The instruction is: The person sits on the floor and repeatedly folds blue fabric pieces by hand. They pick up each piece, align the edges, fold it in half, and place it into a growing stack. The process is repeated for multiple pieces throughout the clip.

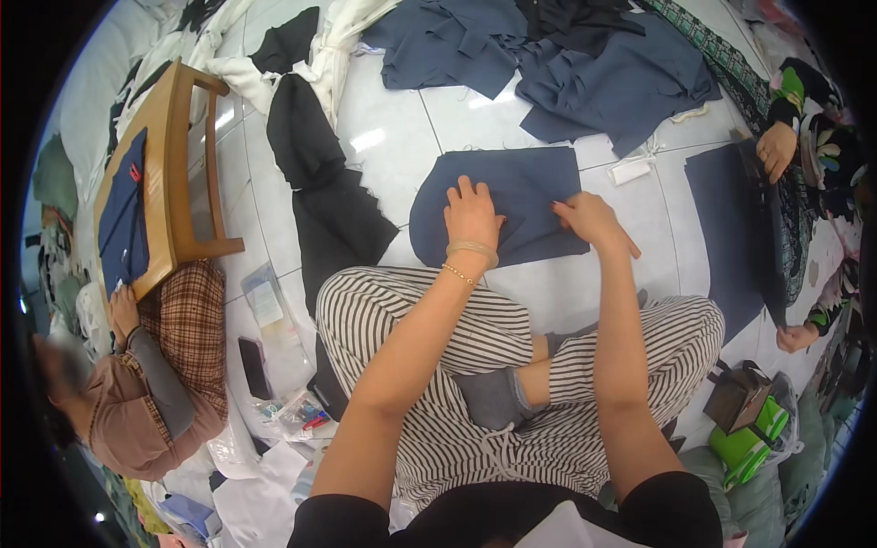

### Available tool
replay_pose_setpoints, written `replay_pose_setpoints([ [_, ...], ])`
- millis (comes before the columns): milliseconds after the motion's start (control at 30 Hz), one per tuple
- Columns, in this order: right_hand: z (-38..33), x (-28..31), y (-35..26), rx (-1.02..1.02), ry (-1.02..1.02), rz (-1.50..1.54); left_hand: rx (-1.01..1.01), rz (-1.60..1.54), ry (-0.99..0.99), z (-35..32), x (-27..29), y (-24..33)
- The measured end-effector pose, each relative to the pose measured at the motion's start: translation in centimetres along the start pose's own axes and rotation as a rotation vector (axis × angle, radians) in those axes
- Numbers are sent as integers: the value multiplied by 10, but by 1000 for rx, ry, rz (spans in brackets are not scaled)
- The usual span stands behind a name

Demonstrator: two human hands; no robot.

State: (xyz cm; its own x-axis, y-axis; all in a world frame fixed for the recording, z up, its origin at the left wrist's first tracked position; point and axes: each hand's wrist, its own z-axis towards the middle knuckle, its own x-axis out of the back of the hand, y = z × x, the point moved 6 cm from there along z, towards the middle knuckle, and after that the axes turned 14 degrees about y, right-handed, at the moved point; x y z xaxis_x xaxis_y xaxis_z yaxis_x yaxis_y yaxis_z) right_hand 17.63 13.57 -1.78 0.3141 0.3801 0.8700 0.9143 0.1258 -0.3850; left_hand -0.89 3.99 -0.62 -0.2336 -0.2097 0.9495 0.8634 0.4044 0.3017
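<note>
A folded navy cloth piece [539, 173] with a rounded left end lies on the tiled floor in front of my crossed legs. My left hand [472, 217] rests flat on it, fingers stretched out and pointing away from me. Near its right edge, my right hand [589, 217] is closed, thumb and fingertips pinching at the cloth's surface. A small fold rises in the cloth between both hands. The underside of the right fingers is hidden.
Dark cloth [343, 210] lies to the left, and navy fabric heaps [621, 82] spread at the back. At left a person sits by a low wooden table [169, 183]; another person's hands hold dark cloth [731, 228] at right. A phone [255, 367] lies on the floor.
</note>
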Motion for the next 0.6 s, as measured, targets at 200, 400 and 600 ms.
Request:
replay_pose_setpoints([
  [200, 5, 28, -17, 90, 183, 191, 6, -11, -43, -9, 11, 12],
  [400, 22, 10, -67, 301, 361, 513, -44, 25, -182, -21, 9, 23],
  [600, 49, -19, -92, 359, 428, 305, -31, 58, -205, -22, 4, 21],
])
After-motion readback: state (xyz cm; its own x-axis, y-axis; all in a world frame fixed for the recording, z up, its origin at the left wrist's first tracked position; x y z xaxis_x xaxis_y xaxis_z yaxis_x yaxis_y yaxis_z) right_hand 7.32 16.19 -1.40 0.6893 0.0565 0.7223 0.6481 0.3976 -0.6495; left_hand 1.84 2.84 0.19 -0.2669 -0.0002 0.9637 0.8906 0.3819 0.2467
